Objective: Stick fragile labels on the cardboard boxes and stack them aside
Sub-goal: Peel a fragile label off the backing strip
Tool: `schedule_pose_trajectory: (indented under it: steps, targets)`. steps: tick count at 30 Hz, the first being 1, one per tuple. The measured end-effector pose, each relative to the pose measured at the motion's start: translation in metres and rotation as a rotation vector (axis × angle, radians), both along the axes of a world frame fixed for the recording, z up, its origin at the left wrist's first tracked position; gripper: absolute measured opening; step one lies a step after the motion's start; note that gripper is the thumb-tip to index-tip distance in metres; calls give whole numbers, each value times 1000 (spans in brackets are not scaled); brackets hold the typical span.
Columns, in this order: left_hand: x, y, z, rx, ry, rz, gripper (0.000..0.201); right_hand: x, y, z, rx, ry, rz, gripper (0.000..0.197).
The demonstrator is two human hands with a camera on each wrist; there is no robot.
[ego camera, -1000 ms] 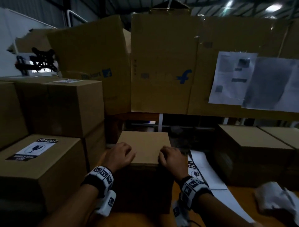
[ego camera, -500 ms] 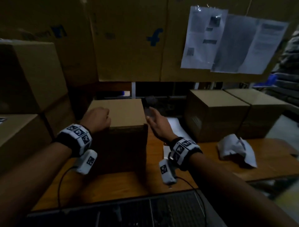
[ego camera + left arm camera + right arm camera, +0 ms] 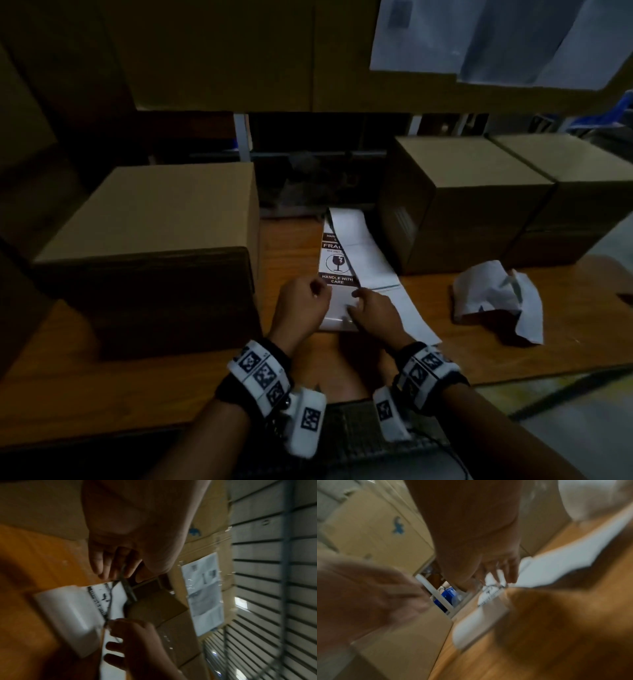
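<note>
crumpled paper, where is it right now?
Head view: the crumpled paper lies on the table at the right, in front of the two right-hand boxes, right of the label strip.

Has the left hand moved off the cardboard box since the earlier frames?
Yes. The left hand has left the top of the cardboard box and gone right, to the label strip on the table, beside the right hand.

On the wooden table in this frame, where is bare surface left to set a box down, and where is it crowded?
Bare wood shows along the near edge of the orange-brown wooden table, in front of the plain brown cardboard box, and between the right hand and the crumpled white backing paper. The centre is crowded: both hands, left hand included, work on the white fragile-label strip, hemmed by two more cardboard boxes behind.
</note>
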State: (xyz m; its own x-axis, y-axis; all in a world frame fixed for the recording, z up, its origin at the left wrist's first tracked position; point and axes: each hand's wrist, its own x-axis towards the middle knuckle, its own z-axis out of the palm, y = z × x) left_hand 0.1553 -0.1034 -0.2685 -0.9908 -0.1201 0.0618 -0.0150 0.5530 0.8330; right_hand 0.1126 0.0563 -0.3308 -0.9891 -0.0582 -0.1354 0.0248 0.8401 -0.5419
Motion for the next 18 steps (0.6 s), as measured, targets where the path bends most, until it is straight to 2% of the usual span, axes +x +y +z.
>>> schedule_pose_trajectory:
  steps: [3, 6, 9, 13, 15, 18]
  targets:
    - [-27, 9, -39, 82, -260, 99, 15, -15, 12, -20, 21, -9, -13, 42]
    - [-56, 8, -65, 249, -391, 204, 23, -23, 25, -33, 139, -3, 87, 40]
    - [-78, 11, -71, 381, -435, 274, 11, -32, 39, -37, 119, 16, 129, 34]
    - [-96, 22, -60, 561, -518, 328, 13, -39, 54, -37, 67, 7, 211, 30]
    - [-100, 25, -62, 592, -536, 317, 11, -36, 58, -35, 89, -21, 274, 28]
    - [-94, 25, -67, 543, -519, 344, 16, -38, 62, -25, 85, -31, 301, 25]
